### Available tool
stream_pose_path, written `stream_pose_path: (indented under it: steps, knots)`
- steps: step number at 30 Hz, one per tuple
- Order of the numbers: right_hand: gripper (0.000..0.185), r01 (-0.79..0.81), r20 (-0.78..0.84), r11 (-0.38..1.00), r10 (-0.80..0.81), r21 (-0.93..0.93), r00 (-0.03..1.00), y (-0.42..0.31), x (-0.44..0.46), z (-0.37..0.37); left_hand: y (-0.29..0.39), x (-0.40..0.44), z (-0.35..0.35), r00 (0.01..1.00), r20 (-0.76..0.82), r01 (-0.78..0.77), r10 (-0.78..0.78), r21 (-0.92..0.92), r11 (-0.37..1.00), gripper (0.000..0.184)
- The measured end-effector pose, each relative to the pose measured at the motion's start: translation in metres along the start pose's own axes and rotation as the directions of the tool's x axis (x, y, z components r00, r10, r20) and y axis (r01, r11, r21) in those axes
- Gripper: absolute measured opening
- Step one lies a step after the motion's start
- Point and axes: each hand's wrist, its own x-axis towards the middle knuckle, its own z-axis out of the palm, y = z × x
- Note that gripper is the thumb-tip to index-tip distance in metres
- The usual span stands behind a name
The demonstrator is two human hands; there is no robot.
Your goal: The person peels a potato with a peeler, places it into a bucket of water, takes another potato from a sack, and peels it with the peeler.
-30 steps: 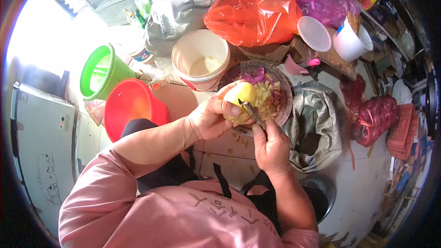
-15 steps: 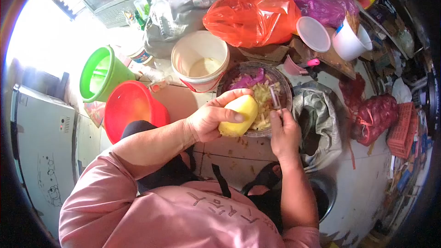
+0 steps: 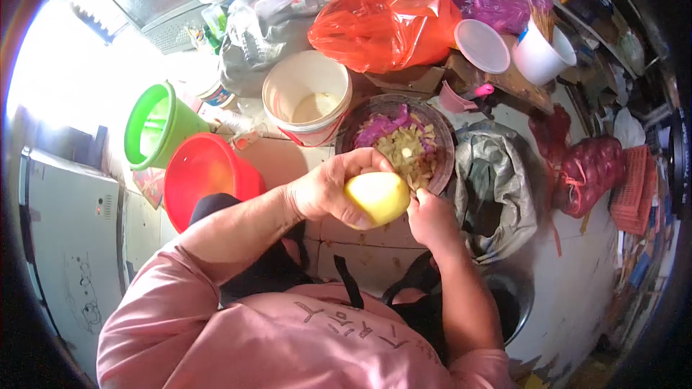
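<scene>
Back swings the right hand [image 3: 435,222], curled, contents unclear, beside the potato [image 3: 378,200] the left hand [image 3: 326,188] clasps, bringing both to the work.

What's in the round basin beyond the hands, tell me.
The basin holds yellowish peelings and something purple, its material unclear. They hide what lies beneath; the left hand and peeled potato block part of the near side.

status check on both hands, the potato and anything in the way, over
Left hand gripping yellow potato; right hand close beside it, grip unclear. Potato's visible side smooth. Basin of scraps just beyond; nothing seen blocking.
</scene>
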Motion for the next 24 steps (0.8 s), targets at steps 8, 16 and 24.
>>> stream_pose_path:
  steps: [8, 16, 24]
  knots:
    - [0.027, 0.172, -0.301, 0.936, -0.075, 0.309, 0.951, -0.031, -0.01, -0.02, -0.002, 0.001, -0.008, 0.942, -0.332, 0.172, -0.047, 0.357, 0.918, 0.063]
    - [0.024, -0.097, -0.001, 0.995, 0.097, -0.031, 0.995, -0.009, 0.003, -0.005, 0.006, 0.0, 0.003, 0.979, -0.205, 0.097, -0.018, 0.381, 0.919, 0.063]
    - [0.03, -0.137, 0.118, 0.457, 0.07, 0.879, 0.991, -0.029, -0.001, -0.007, -0.012, 0.006, 0.0, 0.952, -0.285, -0.005, -0.112, -0.381, 0.924, 0.059]
